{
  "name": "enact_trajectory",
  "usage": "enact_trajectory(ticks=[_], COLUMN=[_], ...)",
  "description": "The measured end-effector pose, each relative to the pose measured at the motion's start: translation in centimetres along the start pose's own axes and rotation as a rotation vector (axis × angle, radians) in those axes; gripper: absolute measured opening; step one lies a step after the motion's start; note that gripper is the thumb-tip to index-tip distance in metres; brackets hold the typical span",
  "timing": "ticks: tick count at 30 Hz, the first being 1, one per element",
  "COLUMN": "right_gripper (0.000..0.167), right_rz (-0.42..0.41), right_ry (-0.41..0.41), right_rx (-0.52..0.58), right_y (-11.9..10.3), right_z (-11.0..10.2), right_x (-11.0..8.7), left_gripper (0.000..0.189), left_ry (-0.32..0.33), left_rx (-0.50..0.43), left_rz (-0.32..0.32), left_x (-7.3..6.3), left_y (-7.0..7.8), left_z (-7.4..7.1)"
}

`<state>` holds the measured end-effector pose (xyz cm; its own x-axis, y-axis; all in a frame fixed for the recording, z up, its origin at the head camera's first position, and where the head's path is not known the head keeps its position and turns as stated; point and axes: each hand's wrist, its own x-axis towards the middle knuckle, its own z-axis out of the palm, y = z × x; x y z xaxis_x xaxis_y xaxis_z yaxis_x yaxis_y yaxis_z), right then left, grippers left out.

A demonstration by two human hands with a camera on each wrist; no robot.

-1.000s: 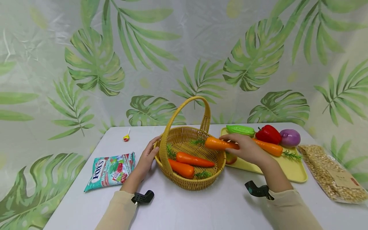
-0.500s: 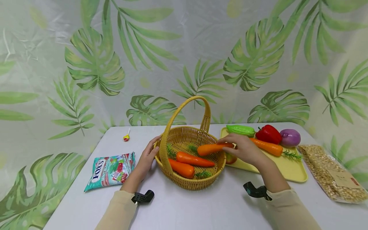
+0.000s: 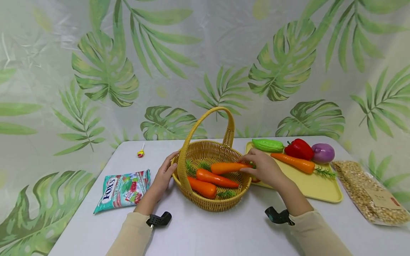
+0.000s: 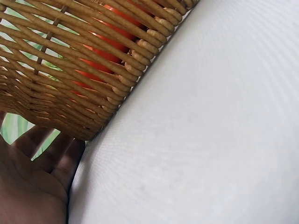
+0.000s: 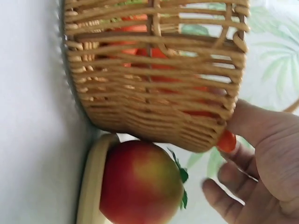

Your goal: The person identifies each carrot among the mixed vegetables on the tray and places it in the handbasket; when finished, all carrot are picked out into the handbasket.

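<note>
My right hand (image 3: 261, 167) pinches an orange carrot (image 3: 225, 167) by its thin end, over the right side of a wicker basket (image 3: 213, 204). In the right wrist view, the carrot's tip (image 5: 227, 141) shows between thumb and fingers at the rim. Two more carrots lie inside the basket: a middle carrot (image 3: 216, 177) and a front carrot (image 3: 201, 187). My left hand (image 3: 164, 174) rests against the basket's left side, its fingers (image 4: 51, 149) extended along the outer wall in the left wrist view.
Right of the basket, a yellow tray (image 3: 320, 192) bears a carrot (image 3: 294, 163), red pepper (image 3: 299, 149), green bumpy vegetable (image 3: 268, 144), purple vegetable (image 3: 322, 153) and red-yellow fruit (image 5: 140, 182). A grain bag (image 3: 371, 193), candy bag (image 3: 123, 190) and lollipop (image 3: 141, 153) lie around.
My right hand has moved left and slightly down, bringing the pinched carrot lower into the basket beside the other two. My left hand has stayed at the basket's side.
</note>
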<state>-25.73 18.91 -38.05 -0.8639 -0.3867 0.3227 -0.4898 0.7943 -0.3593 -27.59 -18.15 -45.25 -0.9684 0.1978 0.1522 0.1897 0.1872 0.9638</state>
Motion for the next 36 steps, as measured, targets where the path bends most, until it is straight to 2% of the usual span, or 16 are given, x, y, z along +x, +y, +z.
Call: enact_trajectory(ticks=[5,9,14,22,32,36], right_gripper=[0.027,0.025,0.018,0.017,0.017,0.020], right_rz=[0.025,-0.028,-0.096,-0.078,0.045,0.047], right_ry=[0.017,-0.002,0.025,0.020,-0.004,-0.014], right_rx=[-0.039,-0.100,-0.166,-0.073,0.040,0.051], right_y=[-0.4,-0.8,-0.9,-0.6,-0.3,0.1], right_z=[0.4,0.9,1.3,0.7,-0.9,-1.5], right_x=[0.1,0.2,0.1,0.1,-0.2,-0.3], left_gripper=[0.045,0.045,0.045,0.044,0.044,0.045], left_ry=[0.004,0.005,0.004,0.003,0.002,0.001], left_rx=[0.002,0.002,-0.005,0.001,-0.005,-0.003], left_rz=[-0.004,-0.004,0.005,0.000,0.000,-0.001], left_x=[0.0,0.0,0.0,0.0,0.0,0.0], left_y=[0.0,0.0,-0.1,-0.1,0.0,-0.1], left_z=[0.0,0.0,0.0,0.0,0.0,0.0])
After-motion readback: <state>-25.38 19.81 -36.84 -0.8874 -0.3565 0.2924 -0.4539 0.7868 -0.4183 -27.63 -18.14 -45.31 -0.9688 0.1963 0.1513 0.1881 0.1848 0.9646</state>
